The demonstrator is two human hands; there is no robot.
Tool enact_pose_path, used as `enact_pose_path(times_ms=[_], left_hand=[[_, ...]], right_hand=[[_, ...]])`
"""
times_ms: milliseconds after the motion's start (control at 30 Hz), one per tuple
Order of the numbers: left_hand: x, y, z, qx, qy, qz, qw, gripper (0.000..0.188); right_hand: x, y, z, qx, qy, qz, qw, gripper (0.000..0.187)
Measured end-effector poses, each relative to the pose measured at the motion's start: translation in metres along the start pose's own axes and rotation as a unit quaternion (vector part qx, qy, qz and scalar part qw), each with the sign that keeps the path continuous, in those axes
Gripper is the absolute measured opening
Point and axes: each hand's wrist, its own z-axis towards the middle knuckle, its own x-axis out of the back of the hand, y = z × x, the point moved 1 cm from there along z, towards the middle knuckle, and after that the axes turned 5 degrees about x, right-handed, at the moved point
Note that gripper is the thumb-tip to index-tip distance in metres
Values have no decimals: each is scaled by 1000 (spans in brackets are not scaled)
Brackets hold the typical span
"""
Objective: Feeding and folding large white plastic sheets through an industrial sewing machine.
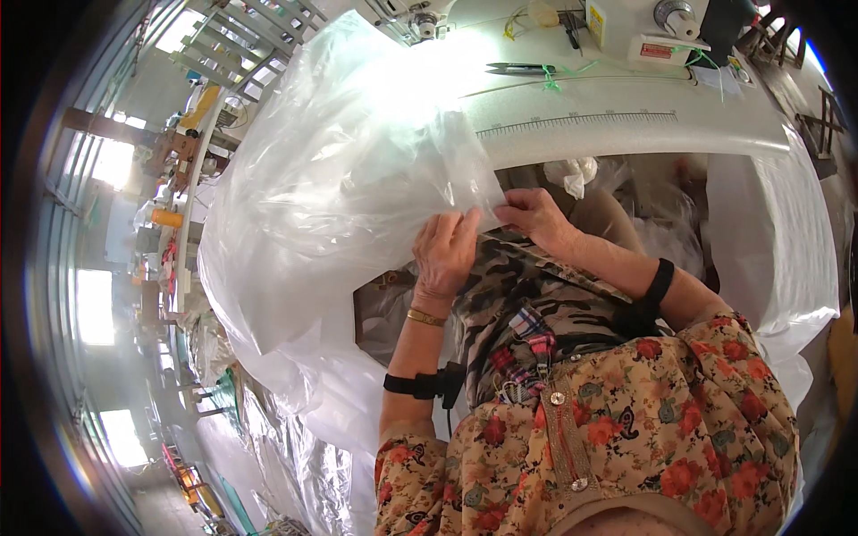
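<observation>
A large sheet of clear plastic film (pixel 304 170) spreads over the left part of the white sewing table (pixel 617 134). Its near right edge is pinched between the fingers of my left hand (pixel 444 250). Close beside it, my right hand (pixel 539 217) grips the same edge with thumb and fingers. Both hands are just in front of the table's near edge, above my lap. Under the bright lamp, the film's far part is washed out by glare, and the sewing needle area cannot be made out well.
Thread snips (pixel 521 69) with green thread lie on the table behind a printed ruler scale (pixel 581 121). The sewing machine head (pixel 661 36) stands at the back right. White film (pixel 760 232) hangs at the right. Crumpled plastic (pixel 661 223) lies below the table edge.
</observation>
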Motion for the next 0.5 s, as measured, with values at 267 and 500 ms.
enact_pose_path(times_ms=[267,500], left_hand=[[13,12,8,-47,-43,-3,998,36],[21,16,11,-56,-56,-16,997,31]], right_hand=[[-9,-18,-19,-10,-70,84,994,20],[-6,-22,-20,-18,-111,120,986,30]])
